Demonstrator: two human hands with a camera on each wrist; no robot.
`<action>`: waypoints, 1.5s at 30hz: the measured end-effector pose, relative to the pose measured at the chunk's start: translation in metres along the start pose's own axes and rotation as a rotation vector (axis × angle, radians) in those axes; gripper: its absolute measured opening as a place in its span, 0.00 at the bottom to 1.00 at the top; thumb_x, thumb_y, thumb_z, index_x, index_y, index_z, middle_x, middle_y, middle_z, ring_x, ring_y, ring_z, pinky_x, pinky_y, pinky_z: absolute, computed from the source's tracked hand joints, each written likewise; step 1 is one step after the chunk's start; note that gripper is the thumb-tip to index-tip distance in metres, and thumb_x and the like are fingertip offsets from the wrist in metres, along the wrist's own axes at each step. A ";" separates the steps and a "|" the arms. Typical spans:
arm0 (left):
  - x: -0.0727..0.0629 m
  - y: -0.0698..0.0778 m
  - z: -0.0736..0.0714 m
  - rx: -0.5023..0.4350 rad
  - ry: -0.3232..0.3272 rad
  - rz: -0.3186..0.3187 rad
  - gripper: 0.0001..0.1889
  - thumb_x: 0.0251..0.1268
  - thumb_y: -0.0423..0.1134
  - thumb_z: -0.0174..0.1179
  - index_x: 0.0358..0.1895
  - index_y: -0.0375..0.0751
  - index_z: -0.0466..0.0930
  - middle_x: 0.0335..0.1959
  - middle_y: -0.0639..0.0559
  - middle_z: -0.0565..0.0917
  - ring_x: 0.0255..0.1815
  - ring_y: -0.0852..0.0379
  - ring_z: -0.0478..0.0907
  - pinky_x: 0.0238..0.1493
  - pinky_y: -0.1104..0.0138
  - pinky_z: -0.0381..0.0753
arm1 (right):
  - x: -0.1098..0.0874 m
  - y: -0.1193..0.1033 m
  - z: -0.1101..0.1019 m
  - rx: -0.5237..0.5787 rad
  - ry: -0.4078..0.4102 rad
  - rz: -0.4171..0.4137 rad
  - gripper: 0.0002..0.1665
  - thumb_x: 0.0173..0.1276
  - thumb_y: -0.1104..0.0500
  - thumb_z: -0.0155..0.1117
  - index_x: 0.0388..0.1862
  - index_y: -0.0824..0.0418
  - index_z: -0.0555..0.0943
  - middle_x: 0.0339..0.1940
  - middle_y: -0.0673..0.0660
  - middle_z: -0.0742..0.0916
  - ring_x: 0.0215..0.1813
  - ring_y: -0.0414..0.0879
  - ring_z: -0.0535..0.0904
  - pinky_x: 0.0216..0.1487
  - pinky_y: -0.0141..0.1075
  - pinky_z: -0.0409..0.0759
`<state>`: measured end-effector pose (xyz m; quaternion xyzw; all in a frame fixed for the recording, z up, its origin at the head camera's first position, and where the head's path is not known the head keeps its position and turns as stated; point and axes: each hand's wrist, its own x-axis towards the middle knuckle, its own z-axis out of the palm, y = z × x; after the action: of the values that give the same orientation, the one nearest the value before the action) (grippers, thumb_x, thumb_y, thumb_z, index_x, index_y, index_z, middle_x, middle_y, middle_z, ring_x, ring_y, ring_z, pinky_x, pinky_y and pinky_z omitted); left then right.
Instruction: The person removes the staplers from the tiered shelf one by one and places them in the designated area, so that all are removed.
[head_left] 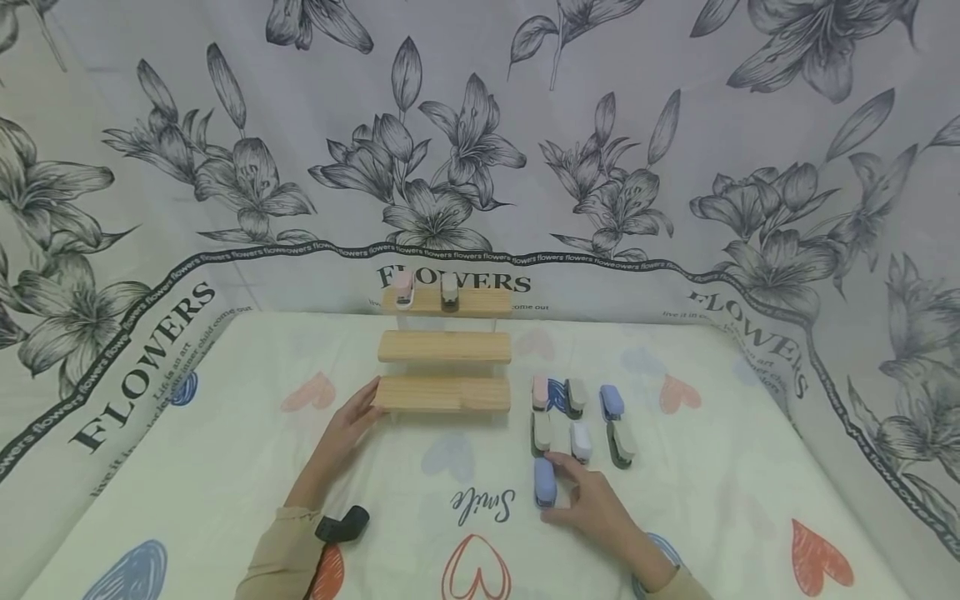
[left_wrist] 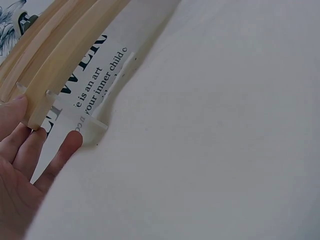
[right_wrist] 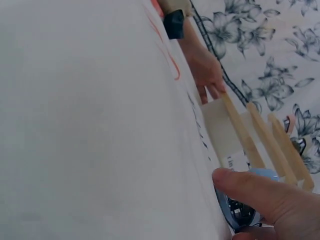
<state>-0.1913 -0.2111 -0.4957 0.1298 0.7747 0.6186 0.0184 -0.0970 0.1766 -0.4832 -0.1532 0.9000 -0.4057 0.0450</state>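
Observation:
My left hand (head_left: 352,429) grips the left end of the lowest plank of a three-tier wooden shelf (head_left: 442,393), thumb on the wood and fingertips at its edge in the left wrist view. On the right, my right hand (head_left: 600,508) holds a small blue stapler (head_left: 545,482) between thumb and fingers, at the near end of a group of mini staplers. Right behind it is a grey-green stapler (head_left: 542,433), with a white stapler (head_left: 581,439) beside that. In the right wrist view my thumb covers part of the blue stapler (right_wrist: 240,210).
On the top plank stand a pink stapler (head_left: 404,289) and a grey stapler (head_left: 449,292). More staplers lie right of the shelf: pink (head_left: 540,392), grey (head_left: 576,397), blue (head_left: 611,402) and dark-based green (head_left: 621,442). A flower-printed curtain (head_left: 600,208) hangs behind the table.

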 end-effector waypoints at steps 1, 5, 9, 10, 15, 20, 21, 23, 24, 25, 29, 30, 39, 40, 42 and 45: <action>0.000 0.000 0.000 0.000 0.000 0.001 0.30 0.68 0.44 0.48 0.69 0.39 0.50 0.68 0.40 0.52 0.64 0.39 0.53 0.61 0.49 0.54 | 0.000 0.000 -0.001 0.004 -0.010 -0.002 0.43 0.44 0.51 0.74 0.60 0.58 0.68 0.54 0.61 0.77 0.10 0.33 0.60 0.12 0.29 0.67; 0.000 0.000 0.003 -0.001 0.006 -0.020 0.31 0.67 0.45 0.49 0.69 0.39 0.49 0.68 0.40 0.52 0.64 0.40 0.54 0.61 0.50 0.55 | -0.001 0.003 -0.002 0.003 -0.006 -0.025 0.40 0.47 0.51 0.72 0.59 0.59 0.69 0.53 0.61 0.78 0.09 0.33 0.61 0.11 0.29 0.67; -0.001 0.001 0.004 -0.006 0.011 -0.036 0.32 0.67 0.45 0.49 0.69 0.40 0.49 0.68 0.40 0.53 0.64 0.40 0.55 0.60 0.50 0.56 | -0.001 0.006 0.000 0.019 0.026 -0.036 0.39 0.47 0.49 0.71 0.58 0.57 0.70 0.52 0.60 0.79 0.09 0.32 0.61 0.11 0.28 0.67; -0.002 0.002 0.003 -0.001 0.012 -0.035 0.32 0.67 0.45 0.49 0.69 0.40 0.49 0.68 0.40 0.53 0.63 0.40 0.56 0.60 0.50 0.57 | -0.001 0.006 0.001 0.027 0.031 -0.037 0.39 0.47 0.48 0.71 0.58 0.57 0.70 0.52 0.60 0.79 0.09 0.32 0.61 0.11 0.28 0.66; -0.004 0.002 0.000 0.015 0.009 -0.021 0.31 0.67 0.44 0.49 0.69 0.39 0.49 0.67 0.38 0.54 0.61 0.39 0.59 0.59 0.50 0.59 | 0.000 0.006 0.005 0.065 0.033 -0.037 0.39 0.46 0.50 0.72 0.57 0.59 0.70 0.50 0.62 0.80 0.10 0.32 0.62 0.11 0.28 0.67; -0.006 0.002 -0.001 0.012 -0.001 -0.008 0.30 0.68 0.42 0.49 0.69 0.39 0.50 0.67 0.39 0.55 0.61 0.38 0.59 0.59 0.49 0.58 | -0.001 0.006 0.008 0.062 0.043 -0.015 0.38 0.45 0.51 0.73 0.55 0.59 0.70 0.49 0.63 0.80 0.10 0.32 0.61 0.11 0.28 0.66; -0.005 0.002 -0.001 0.010 -0.005 -0.004 0.30 0.68 0.42 0.48 0.69 0.38 0.49 0.67 0.39 0.54 0.61 0.38 0.59 0.59 0.49 0.58 | -0.001 0.006 0.008 0.052 0.040 -0.011 0.38 0.45 0.51 0.72 0.56 0.59 0.70 0.49 0.62 0.80 0.10 0.32 0.61 0.11 0.28 0.67; -0.005 0.002 -0.001 0.001 -0.005 0.001 0.30 0.68 0.42 0.49 0.69 0.38 0.49 0.67 0.38 0.54 0.62 0.38 0.58 0.59 0.49 0.58 | -0.002 0.005 0.008 0.028 0.036 -0.016 0.38 0.47 0.50 0.71 0.57 0.60 0.69 0.44 0.61 0.82 0.10 0.32 0.62 0.12 0.28 0.67; -0.004 0.002 -0.001 -0.002 -0.003 0.001 0.30 0.68 0.42 0.49 0.69 0.38 0.49 0.67 0.38 0.54 0.62 0.38 0.58 0.59 0.50 0.58 | -0.002 0.004 0.007 0.013 0.030 -0.019 0.39 0.48 0.49 0.71 0.57 0.60 0.69 0.38 0.58 0.84 0.11 0.32 0.62 0.12 0.28 0.68; -0.003 0.002 -0.001 -0.006 -0.002 0.000 0.31 0.68 0.42 0.49 0.69 0.38 0.49 0.67 0.38 0.54 0.62 0.39 0.58 0.59 0.50 0.57 | -0.001 0.003 0.007 -0.003 0.025 -0.025 0.39 0.48 0.49 0.70 0.58 0.60 0.68 0.31 0.56 0.85 0.11 0.33 0.62 0.13 0.28 0.68; -0.001 0.001 0.000 -0.016 0.007 -0.012 0.31 0.67 0.43 0.49 0.69 0.38 0.49 0.67 0.39 0.54 0.62 0.39 0.58 0.60 0.50 0.57 | -0.001 0.003 0.006 -0.054 0.009 -0.040 0.40 0.51 0.47 0.68 0.60 0.61 0.67 0.10 0.42 0.72 0.11 0.32 0.62 0.13 0.28 0.68; -0.001 0.001 0.000 -0.020 0.006 -0.015 0.31 0.67 0.44 0.50 0.69 0.38 0.49 0.67 0.38 0.54 0.62 0.39 0.58 0.60 0.50 0.57 | -0.001 0.003 0.006 -0.055 0.010 -0.042 0.40 0.51 0.47 0.68 0.60 0.61 0.67 0.10 0.41 0.71 0.11 0.32 0.61 0.13 0.28 0.67; 0.001 0.001 0.000 -0.012 -0.008 -0.018 0.32 0.67 0.44 0.49 0.69 0.38 0.48 0.67 0.38 0.53 0.62 0.40 0.58 0.60 0.50 0.57 | 0.000 0.004 0.006 -0.079 0.008 -0.042 0.40 0.50 0.45 0.68 0.59 0.61 0.68 0.12 0.40 0.71 0.12 0.32 0.61 0.13 0.27 0.67; 0.001 0.001 0.000 -0.008 -0.006 -0.017 0.32 0.67 0.44 0.49 0.69 0.38 0.48 0.67 0.38 0.53 0.62 0.40 0.58 0.60 0.50 0.57 | 0.000 0.003 0.006 -0.087 0.009 -0.045 0.41 0.50 0.45 0.68 0.60 0.62 0.68 0.12 0.40 0.71 0.12 0.32 0.61 0.13 0.27 0.67; 0.001 0.001 0.000 -0.008 -0.004 -0.018 0.32 0.67 0.44 0.49 0.69 0.38 0.48 0.67 0.38 0.53 0.62 0.39 0.58 0.60 0.49 0.56 | 0.001 0.003 0.006 -0.094 0.010 -0.048 0.41 0.50 0.45 0.68 0.60 0.62 0.68 0.11 0.40 0.70 0.12 0.32 0.61 0.13 0.28 0.67; 0.001 0.000 -0.001 -0.003 0.000 -0.022 0.32 0.67 0.44 0.49 0.69 0.37 0.48 0.67 0.38 0.53 0.62 0.39 0.57 0.60 0.49 0.56 | 0.001 0.002 0.005 -0.085 0.012 -0.050 0.41 0.49 0.45 0.69 0.59 0.62 0.68 0.12 0.40 0.70 0.12 0.32 0.62 0.13 0.28 0.67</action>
<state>-0.1921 -0.2114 -0.4950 0.1212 0.7751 0.6195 0.0256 -0.0977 0.1740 -0.4882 -0.1748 0.9126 -0.3689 0.0228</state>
